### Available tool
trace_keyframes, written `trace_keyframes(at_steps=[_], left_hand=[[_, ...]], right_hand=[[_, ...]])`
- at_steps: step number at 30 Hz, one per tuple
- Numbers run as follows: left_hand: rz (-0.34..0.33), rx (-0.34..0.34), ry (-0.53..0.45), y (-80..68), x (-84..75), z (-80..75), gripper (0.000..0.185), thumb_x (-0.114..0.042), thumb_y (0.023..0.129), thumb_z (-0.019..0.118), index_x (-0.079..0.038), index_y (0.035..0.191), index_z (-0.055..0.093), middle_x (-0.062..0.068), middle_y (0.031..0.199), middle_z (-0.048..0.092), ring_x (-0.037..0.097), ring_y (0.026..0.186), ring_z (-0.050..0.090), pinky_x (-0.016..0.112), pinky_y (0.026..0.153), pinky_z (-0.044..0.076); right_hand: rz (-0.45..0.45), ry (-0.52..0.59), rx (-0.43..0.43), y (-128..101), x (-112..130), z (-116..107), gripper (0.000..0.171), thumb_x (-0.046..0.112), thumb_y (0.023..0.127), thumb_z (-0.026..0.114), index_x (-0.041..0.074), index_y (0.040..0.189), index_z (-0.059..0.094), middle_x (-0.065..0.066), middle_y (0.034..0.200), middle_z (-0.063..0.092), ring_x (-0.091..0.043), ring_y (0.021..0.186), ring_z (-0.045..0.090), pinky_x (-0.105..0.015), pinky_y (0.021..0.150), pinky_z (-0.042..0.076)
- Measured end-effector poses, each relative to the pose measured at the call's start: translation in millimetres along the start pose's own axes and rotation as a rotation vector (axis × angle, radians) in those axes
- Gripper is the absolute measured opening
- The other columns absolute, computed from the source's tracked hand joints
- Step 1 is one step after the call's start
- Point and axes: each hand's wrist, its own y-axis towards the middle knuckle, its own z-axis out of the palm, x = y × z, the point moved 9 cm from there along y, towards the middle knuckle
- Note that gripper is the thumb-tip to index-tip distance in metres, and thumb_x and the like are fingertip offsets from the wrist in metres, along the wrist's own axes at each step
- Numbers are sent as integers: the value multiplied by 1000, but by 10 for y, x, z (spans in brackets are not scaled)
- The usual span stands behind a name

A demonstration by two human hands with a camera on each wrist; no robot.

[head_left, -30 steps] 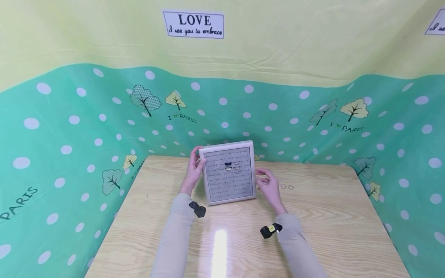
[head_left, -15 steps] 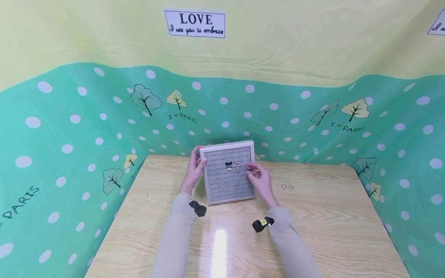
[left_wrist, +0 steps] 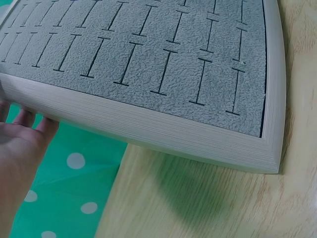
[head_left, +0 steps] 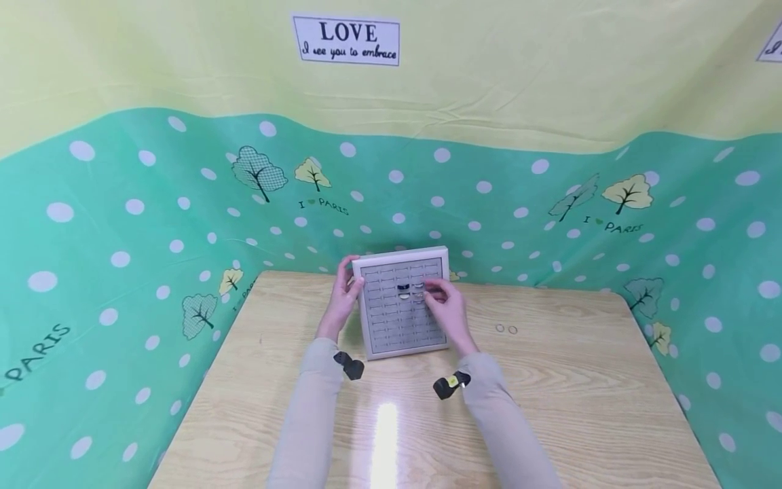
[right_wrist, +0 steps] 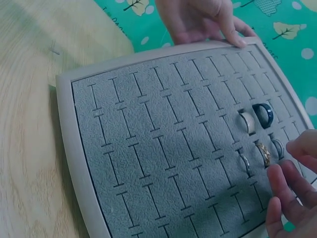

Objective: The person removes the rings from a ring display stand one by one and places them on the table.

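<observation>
- The tray [head_left: 403,302], a framed grey ring tray, stands near the far edge of the desk [head_left: 550,380], about midway along it. Its near edge rests on the desk and its far edge is raised, so the slotted face tilts toward the person.
- The left hand [head_left: 344,293] grips the tray's left edge near the far corner. The thumb lies over the frame and the fingers go behind it; the right wrist view shows the same hold [right_wrist: 203,20].
- The right hand [head_left: 444,302] hovers over the right part of the tray face, fingers loosely bent and apart. The fingertips [right_wrist: 290,191] sit just beside the filled slots. Whether they pinch anything cannot be told.
- The rings [right_wrist: 255,134] occupy adjacent slots in the right half of the face: a pale one and a dark one in one row, thinner ones in the next row toward the tray's near edge.
- Key relation: the rings lie directly ahead of the right fingertips, so the right hand is the nearer. The slots run from the tray's near edge to its far edge.
- Two loose rings [head_left: 506,329] lie flat on the desk to the right of the tray, apart from both hands.
</observation>
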Motion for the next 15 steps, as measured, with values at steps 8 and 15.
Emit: trace_keyframes(at_steps=[8,15], left_hand=[[-12,5,-10,9,16,6,50,0,100,44,-20,144,32,18,132,47,37,110,56,48,92,48],[-10,15,-23,9,7,15,50,0,100,44,-20,144,33,20,132,48,37,111,55,48,91,49]], right_hand=[[-79,-31,-96,21,23,44,24,-7,81,69,-2,104,69,-14,96,60,-22,77,56,-21,68,48],[-28,-15,-242,5,-67,73,18,-4,82,70,1,99,69,-9,94,56,-17,76,53,-23,67,47]])
